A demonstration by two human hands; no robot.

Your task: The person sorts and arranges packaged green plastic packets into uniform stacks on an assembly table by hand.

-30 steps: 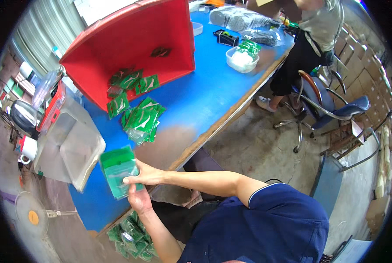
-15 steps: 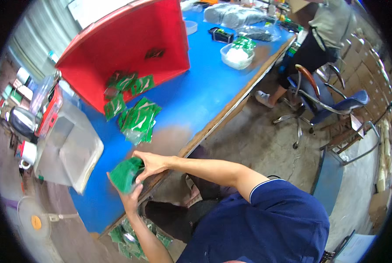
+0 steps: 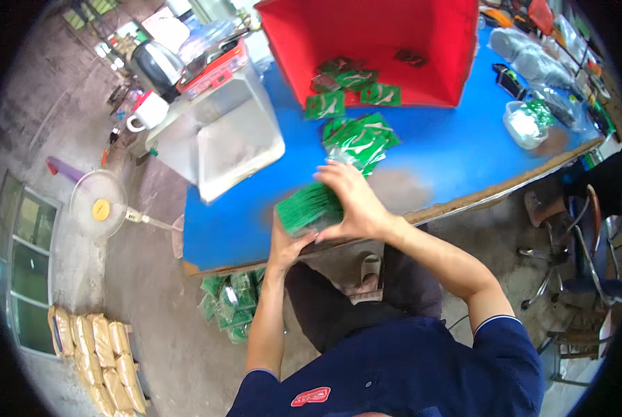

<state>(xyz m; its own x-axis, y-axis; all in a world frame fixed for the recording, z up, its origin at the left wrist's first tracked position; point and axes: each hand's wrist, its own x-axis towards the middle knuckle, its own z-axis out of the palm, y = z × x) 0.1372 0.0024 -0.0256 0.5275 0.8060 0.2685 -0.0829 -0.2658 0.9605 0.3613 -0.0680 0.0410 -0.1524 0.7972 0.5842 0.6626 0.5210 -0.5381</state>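
A thick stack of green packets [image 3: 308, 208] is held between my two hands, over the near edge of the blue table. My left hand [image 3: 287, 244] grips its lower left side, with the thumb along the near edge. My right hand [image 3: 356, 203] closes on its right side, fingers over the far corner and thumb near the left thumb. Just beyond the stack lies a loose pile of green packets [image 3: 362, 141]. More green packets [image 3: 325, 105] spill from the open mouth of a red bin [image 3: 373, 35] lying on its side.
A translucent plastic tub [image 3: 245, 156] lies tipped at the table's left. At the right stand a small white container [image 3: 523, 126] and wrapped grey bundles [image 3: 526, 55]. Bagged green packets [image 3: 231, 302] sit on the floor below the table. A fan [image 3: 99, 208] and a chair [image 3: 592, 243] flank it.
The view has swung left, so the table and bin appear farther right. Both hands still hold the stack, whose layered edges now show more clearly.
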